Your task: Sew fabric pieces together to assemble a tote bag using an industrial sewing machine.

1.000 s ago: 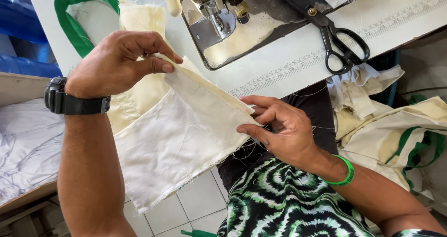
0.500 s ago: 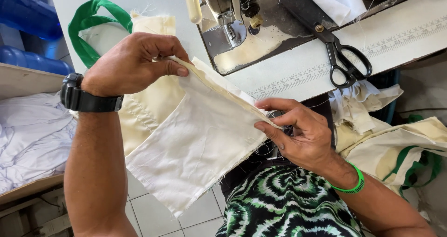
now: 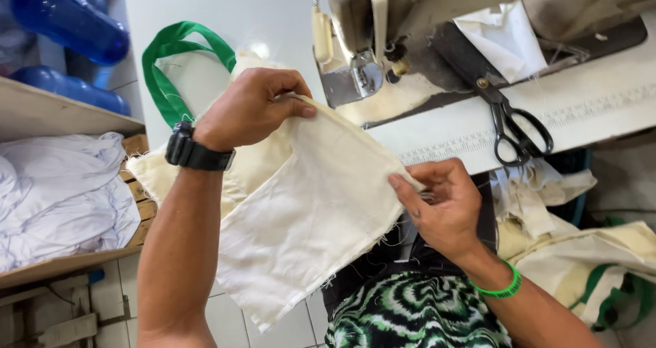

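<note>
Two hands stretch a cream cloth (image 3: 311,218) in the air just off the bench's (image 3: 444,132) front edge. On the bench stands a sewing machine (image 3: 383,40), with cream fabric under its foot. A bag with green handles (image 3: 167,68) lies at the bench's left end, black scissors (image 3: 516,132) near the front edge (blades shut). Left hand (image 3: 249,109) pinches the cloth's upper corner; right hand (image 3: 441,208) grips the other top corner between thumb and fingers.
</note>
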